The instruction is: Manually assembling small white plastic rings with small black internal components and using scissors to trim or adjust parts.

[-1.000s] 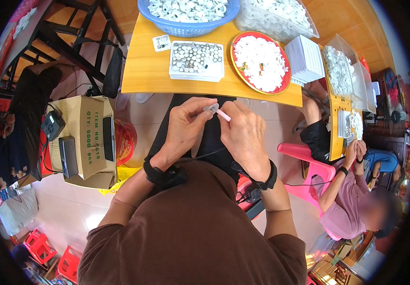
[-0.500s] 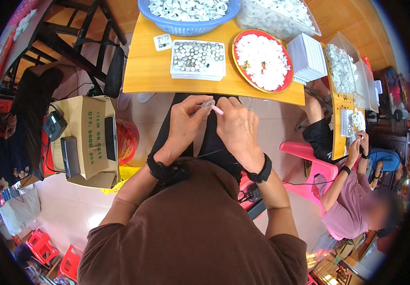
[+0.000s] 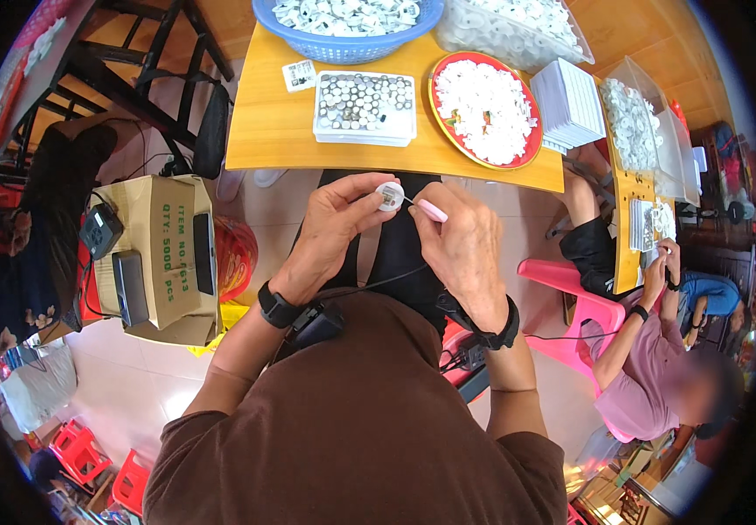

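Above my lap, my left hand [image 3: 336, 220] pinches a small round white plastic piece [image 3: 389, 197] between thumb and fingers, with its face turned up. My right hand [image 3: 464, 243] is closed around a pink-handled screwdriver [image 3: 431, 210]. Its thin metal shaft points left toward the round piece; I cannot tell whether the tip touches it. Beyond the hands, on the wooden table [image 3: 264, 131], stands a clear plastic box [image 3: 365, 137] of silver button cells [image 3: 365, 98]. Right of it lies a red-rimmed plate [image 3: 535, 133] heaped with small white parts.
A blue basket [image 3: 351, 52] and a clear bin [image 3: 487, 48], both full of white pieces, stand farther back. White stacked trays [image 3: 570, 101] are at the right. A cardboard box [image 3: 163, 262] stands left, a pink chair [image 3: 575, 311] right, near a co-worker in a pink shirt [image 3: 640, 385].
The round piece has turned to show its face. My right hand has drawn back to the right and lower, so the screwdriver's shaft now shows. My left hand has shifted slightly left.
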Motion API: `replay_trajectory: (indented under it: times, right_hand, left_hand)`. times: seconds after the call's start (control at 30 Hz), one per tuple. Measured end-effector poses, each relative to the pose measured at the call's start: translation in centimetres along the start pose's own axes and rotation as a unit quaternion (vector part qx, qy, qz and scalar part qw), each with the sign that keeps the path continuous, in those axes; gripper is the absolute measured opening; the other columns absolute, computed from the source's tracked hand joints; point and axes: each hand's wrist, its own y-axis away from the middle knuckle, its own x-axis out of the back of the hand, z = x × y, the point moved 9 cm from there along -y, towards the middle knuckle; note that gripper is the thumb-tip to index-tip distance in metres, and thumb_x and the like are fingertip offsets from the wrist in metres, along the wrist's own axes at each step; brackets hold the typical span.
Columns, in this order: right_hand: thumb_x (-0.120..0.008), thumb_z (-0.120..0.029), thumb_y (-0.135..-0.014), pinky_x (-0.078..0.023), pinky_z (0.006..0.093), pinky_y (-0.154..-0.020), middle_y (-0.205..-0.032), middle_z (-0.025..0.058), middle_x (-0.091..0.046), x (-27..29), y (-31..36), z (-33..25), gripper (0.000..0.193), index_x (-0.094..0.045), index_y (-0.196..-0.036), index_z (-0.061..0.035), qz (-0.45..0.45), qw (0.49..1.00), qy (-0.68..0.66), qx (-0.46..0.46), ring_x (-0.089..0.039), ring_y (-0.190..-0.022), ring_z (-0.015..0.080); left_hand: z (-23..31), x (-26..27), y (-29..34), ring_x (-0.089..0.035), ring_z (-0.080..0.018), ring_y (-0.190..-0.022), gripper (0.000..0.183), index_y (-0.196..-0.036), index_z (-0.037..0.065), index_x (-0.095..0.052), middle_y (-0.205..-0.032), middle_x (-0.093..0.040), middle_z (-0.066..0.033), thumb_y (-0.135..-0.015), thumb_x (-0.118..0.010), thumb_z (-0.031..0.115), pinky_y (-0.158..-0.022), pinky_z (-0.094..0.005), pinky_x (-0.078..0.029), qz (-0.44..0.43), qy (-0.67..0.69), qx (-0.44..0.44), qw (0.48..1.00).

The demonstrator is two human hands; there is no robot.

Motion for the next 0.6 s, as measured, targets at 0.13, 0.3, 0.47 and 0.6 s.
replay_trajectory:
  times: [0.13, 0.3, 0.47, 0.6]
  right_hand:
    - [-0.059, -0.004, -0.076, -0.04, 0.0446, -0.048, -0.065, 0.012, -0.052, -0.5, 0.1, 0.3, 0.007, -0.053, -0.074, -0.005, -0.003, 1.0, -0.003, -0.002, -0.054, -0.058, 0.0367]
    - [-0.059, -0.004, -0.076, -0.041, 0.0442, -0.048, -0.066, 0.012, -0.053, -0.7, 0.3, 0.5, 0.006, -0.053, -0.074, -0.0049, -0.005, 1.0, -0.009, -0.004, -0.055, -0.058, 0.0366]
    - [-0.06, -0.005, -0.076, -0.041, 0.0445, -0.048, -0.068, 0.0111, -0.053, -1.0, 0.3, 0.3, 0.007, -0.053, -0.075, -0.0051, -0.009, 1.0, 0.0, 0.01, -0.055, -0.058, 0.0363]
    - [-0.061, -0.007, -0.077, -0.042, 0.0435, -0.048, -0.069, 0.0103, -0.052, -1.2, 0.5, 0.1, 0.008, -0.053, -0.076, -0.0052, -0.004, 1.0, 0.016, 0.02, -0.055, -0.058, 0.0352]
  left_hand:
    - [-0.1, 0.1, 0.1, -0.06, -0.0148, -0.099, 0.025, -0.112, 0.0, -0.059, -0.111, -0.061, -0.0096, -0.088, -0.057, 0.007, -0.086, -0.0277, -0.051, -0.004, -0.005, -0.004, 1.0]
    - [0.0, 0.0, 0.2, -0.06, -0.0147, -0.099, 0.024, -0.112, 0.001, -0.059, -0.111, -0.061, -0.0099, -0.088, -0.056, 0.006, -0.085, -0.0274, -0.051, -0.004, -0.016, -0.015, 1.0]
    - [0.1, 0.2, 0.3, -0.06, -0.0146, -0.099, 0.024, -0.112, 0.001, -0.06, -0.112, -0.061, -0.0104, -0.088, -0.055, 0.004, -0.085, -0.0273, -0.052, 0.003, -0.04, -0.025, 0.999]
    - [0.4, 0.1, 0.3, -0.06, -0.0132, -0.095, 0.022, -0.109, 0.001, -0.061, -0.107, -0.062, -0.0089, -0.088, -0.056, 0.004, -0.083, -0.0261, -0.051, 0.009, -0.05, -0.04, 0.998]
